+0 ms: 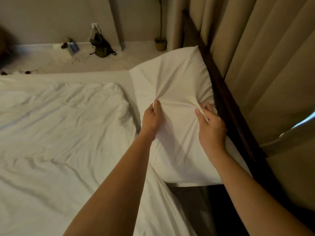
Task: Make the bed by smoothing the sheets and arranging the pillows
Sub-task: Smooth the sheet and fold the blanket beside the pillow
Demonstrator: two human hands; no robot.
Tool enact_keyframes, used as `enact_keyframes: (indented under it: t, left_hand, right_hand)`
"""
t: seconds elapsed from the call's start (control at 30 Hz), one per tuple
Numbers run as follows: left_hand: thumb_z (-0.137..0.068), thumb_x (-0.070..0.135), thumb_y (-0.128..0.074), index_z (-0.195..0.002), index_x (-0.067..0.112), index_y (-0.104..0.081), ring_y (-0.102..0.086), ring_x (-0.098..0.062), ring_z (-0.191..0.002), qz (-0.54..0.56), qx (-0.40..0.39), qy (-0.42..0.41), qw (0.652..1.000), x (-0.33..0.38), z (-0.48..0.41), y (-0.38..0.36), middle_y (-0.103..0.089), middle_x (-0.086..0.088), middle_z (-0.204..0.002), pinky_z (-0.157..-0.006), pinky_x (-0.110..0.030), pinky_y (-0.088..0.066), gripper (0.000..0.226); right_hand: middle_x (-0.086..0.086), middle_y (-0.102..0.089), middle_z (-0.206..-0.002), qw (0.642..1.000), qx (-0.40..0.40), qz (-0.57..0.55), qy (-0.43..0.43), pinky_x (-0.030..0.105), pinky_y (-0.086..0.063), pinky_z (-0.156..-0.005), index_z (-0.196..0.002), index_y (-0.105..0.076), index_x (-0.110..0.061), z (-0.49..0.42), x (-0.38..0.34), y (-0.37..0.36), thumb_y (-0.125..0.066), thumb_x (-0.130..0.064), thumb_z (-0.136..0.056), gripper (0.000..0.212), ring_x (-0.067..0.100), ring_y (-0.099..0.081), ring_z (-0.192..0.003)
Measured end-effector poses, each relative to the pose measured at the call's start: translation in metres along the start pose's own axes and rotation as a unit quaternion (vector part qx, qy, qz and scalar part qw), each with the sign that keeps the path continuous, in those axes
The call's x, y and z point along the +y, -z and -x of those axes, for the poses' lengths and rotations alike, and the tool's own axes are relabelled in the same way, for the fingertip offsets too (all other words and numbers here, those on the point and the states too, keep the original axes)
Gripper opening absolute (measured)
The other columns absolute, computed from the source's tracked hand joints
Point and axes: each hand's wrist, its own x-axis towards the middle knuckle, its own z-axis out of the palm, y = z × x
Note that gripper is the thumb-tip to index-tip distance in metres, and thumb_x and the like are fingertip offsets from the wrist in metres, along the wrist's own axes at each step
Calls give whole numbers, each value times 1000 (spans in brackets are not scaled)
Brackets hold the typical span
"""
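Note:
A white pillow [172,79] lies at the head of the bed, against the dark wooden headboard [226,106]. My left hand [152,116] pinches a fold of the pillow's cover near its middle. My right hand [210,126] grips the cover at the pillow's right side, close to the headboard. The fabric is pulled into creases between the two hands. A rumpled white duvet [56,126] covers the left of the bed. A strip of bare sheet [95,76] shows beyond it.
Beige curtains [265,53] hang behind the headboard on the right. On the pale floor past the bed lie a dark green bag [102,46], small clutter with cables [73,47] and a potted plant [161,43]. A dark gap [192,198] opens beside the bed.

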Motion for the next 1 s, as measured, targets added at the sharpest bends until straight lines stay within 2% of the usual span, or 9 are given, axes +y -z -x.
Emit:
enact_keyframes:
  t: [0.2,0.27,0.37,0.47,0.53,0.63,0.73,0.9,1.0]
  left_hand:
    - [-103,58,-35,-65,34,-54,-53,-11,-69,4,12,-58,998,76,21,26,-54,15,-64,-73,-37,-47,48]
    - [-105,55,-35,-72,28,-55,-54,-12,-71,1,25,-77,997,93,32,42,-57,12,-70,-74,-37,-47,47]
    - [-107,52,-33,-93,16,-68,-67,-17,-92,-7,52,-96,994,114,50,67,-71,2,-92,-85,-36,-51,52]
    - [-107,52,-31,-87,20,-63,-66,-20,-90,-25,75,-101,992,123,69,100,-71,-3,-93,-79,-34,-49,50]
    - [-108,49,-31,-93,14,-65,-66,-21,-93,-45,94,-102,989,121,83,127,-72,-9,-100,-80,-31,-46,52]
    - [-109,47,-31,-111,14,-71,-65,-18,-104,-70,119,-107,985,110,104,177,-72,0,-108,-91,-32,-48,52]
    - [-109,49,-31,-117,16,-71,-64,-18,-109,-84,136,-83,984,85,119,232,-72,-1,-116,-95,-33,-49,52]
    - [-110,46,-31,-108,13,-72,-66,-19,-104,-105,171,-45,979,26,140,329,-73,0,-108,-89,-33,-49,52]
    - [-109,48,-32,-112,12,-72,-66,-18,-106,-107,182,-20,977,-16,147,392,-73,-1,-110,-93,-35,-51,54]
  right_hand:
    - [-6,-59,-144,998,17,-9,68,37,-45,-108,-132,-66,-36,-14,-66,44,-51,-47,-102,35,11,-51,-135]
    - [-9,-59,-144,996,21,1,88,38,-45,-107,-131,-66,-39,-11,-88,53,-50,-50,-102,35,12,-52,-135]
    - [-7,-60,-142,993,28,-5,115,39,-45,-105,-130,-67,-34,-1,-117,58,-51,-47,-102,35,21,-52,-133]
    - [-1,-57,-146,992,-2,-5,125,39,-32,-118,-132,-67,-30,20,-137,48,-51,-41,-104,34,30,-38,-143]
    - [2,-56,-147,992,-35,-27,115,30,-24,-120,-135,-65,-25,39,-147,35,-52,-37,-105,35,28,-37,-144]
    - [5,-63,-138,989,-67,-70,110,17,-33,-109,-132,-67,-17,73,-161,4,-56,-32,-103,34,23,-51,-135]
    - [0,-67,-133,986,-90,-99,100,28,-47,-104,-129,-70,-19,111,-176,-38,-58,-34,-102,33,15,-60,-125]
    - [-8,-71,-126,980,-138,-120,76,32,-51,-99,-125,-71,-28,182,-207,-118,-58,-36,-102,28,9,-64,-118]
    - [-6,-71,-125,978,-164,-113,62,13,-45,-93,-124,-72,-26,226,-227,-171,-58,-34,-102,28,0,-61,-114]
